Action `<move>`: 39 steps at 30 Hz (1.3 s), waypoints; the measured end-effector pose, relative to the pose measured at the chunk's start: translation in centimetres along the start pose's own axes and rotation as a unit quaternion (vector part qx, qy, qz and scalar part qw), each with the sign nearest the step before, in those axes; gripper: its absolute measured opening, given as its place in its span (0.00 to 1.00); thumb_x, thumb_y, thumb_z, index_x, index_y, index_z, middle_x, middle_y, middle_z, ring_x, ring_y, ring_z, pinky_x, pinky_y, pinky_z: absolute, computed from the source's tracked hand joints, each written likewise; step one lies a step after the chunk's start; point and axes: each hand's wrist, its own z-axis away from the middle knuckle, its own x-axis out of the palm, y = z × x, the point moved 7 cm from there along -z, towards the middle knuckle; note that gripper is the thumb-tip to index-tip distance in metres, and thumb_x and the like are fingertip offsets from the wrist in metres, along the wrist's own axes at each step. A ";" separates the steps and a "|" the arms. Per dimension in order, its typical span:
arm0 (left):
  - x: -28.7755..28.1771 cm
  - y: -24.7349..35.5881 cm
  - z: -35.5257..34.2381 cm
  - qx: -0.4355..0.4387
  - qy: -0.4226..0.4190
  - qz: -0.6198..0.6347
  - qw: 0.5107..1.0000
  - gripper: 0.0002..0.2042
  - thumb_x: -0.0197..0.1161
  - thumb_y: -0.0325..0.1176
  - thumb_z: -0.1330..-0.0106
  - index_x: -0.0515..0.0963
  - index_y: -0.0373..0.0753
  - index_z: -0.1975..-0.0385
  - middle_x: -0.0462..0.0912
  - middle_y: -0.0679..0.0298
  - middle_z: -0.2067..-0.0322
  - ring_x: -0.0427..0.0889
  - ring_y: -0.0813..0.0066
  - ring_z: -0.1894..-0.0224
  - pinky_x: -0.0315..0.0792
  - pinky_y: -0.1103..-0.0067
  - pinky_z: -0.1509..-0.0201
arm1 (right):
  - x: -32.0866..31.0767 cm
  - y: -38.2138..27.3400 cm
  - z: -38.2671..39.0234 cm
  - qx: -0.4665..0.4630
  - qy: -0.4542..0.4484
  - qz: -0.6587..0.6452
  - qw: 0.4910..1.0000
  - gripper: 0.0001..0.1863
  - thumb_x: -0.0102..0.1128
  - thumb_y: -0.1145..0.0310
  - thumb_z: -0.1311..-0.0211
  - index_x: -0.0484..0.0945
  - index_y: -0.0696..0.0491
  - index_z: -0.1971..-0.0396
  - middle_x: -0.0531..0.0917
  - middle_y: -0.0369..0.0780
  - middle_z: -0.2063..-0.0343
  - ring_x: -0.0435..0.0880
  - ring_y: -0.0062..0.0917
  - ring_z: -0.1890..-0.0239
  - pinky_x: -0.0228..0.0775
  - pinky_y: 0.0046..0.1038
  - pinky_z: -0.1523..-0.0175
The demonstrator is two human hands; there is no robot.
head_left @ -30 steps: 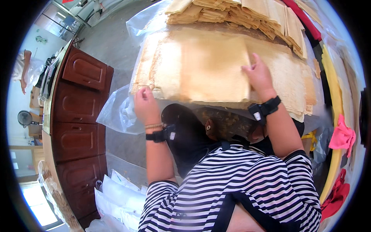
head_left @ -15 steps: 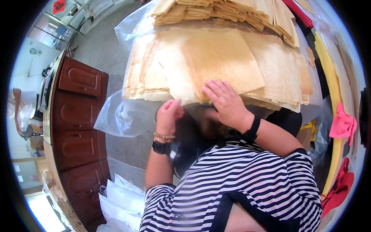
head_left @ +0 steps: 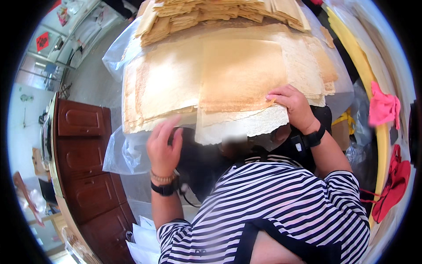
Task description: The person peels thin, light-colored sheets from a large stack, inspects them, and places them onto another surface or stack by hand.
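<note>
"Where's the sheet (head_left: 241, 72)?"
"On top of the stack (head_left: 162, 79), right hand (head_left: 293, 108) pinching its near corner."
"Left hand (head_left: 163, 147)?"
"By the stack's near edge, fingers parted; blurred, so I can't tell if touching."

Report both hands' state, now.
Left hand: open, holding nothing.
Right hand: grip closed on the lower right corner of the tan sheet.

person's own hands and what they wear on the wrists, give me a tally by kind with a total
Bare hands (left hand, right hand): 2
Black wristbands, one per wrist: 2
Beaded bracelet, left wrist: 1
Total: 5
</note>
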 end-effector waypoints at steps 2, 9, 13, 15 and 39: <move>1.6 0.9 -2.7 0.087 -0.019 -0.201 0.976 0.23 0.65 0.18 0.44 0.83 0.43 0.48 0.82 0.58 0.43 0.79 0.56 0.38 0.74 0.67 0.38 | -0.8 1.1 0.6 0.013 0.008 -0.044 0.999 0.14 0.63 0.76 0.44 0.87 0.52 0.57 0.87 0.41 0.59 0.84 0.38 0.55 0.77 0.34 0.49; 8.4 2.1 -6.3 0.230 -0.115 -0.092 0.962 0.20 0.63 0.27 0.42 0.84 0.50 0.48 0.80 0.66 0.38 0.71 0.57 0.30 0.63 0.62 0.28 | -0.7 4.7 1.7 0.108 -0.017 -0.234 0.966 0.12 0.64 0.75 0.38 0.85 0.56 0.55 0.87 0.42 0.55 0.84 0.34 0.49 0.75 0.31 0.43; 10.6 -2.2 -8.0 -0.154 -0.126 0.241 0.950 0.09 0.66 0.33 0.31 0.86 0.34 0.61 0.89 0.53 0.67 0.90 0.63 0.62 0.79 0.73 0.59 | 0.2 7.6 1.8 0.276 0.005 -0.285 0.918 0.09 0.59 0.76 0.34 0.82 0.62 0.58 0.88 0.40 0.63 0.84 0.21 0.58 0.74 0.24 0.51; 12.6 -3.5 -9.3 -0.139 -0.060 0.200 0.968 0.11 0.67 0.35 0.32 0.86 0.33 0.61 0.89 0.53 0.69 0.89 0.64 0.67 0.78 0.72 0.62 | 0.3 8.6 1.7 0.337 -0.016 -0.190 0.922 0.11 0.60 0.74 0.34 0.82 0.61 0.55 0.88 0.39 0.68 0.84 0.20 0.64 0.74 0.24 0.55; 13.8 5.6 -8.7 0.162 -0.130 -0.138 0.968 0.29 0.75 0.38 0.43 0.76 0.42 0.40 0.75 0.56 0.36 0.70 0.53 0.31 0.66 0.63 0.30 | 1.4 0.6 -0.7 0.029 -0.052 0.115 0.992 0.26 0.68 0.63 0.41 0.79 0.47 0.41 0.76 0.42 0.36 0.73 0.38 0.33 0.64 0.40 0.30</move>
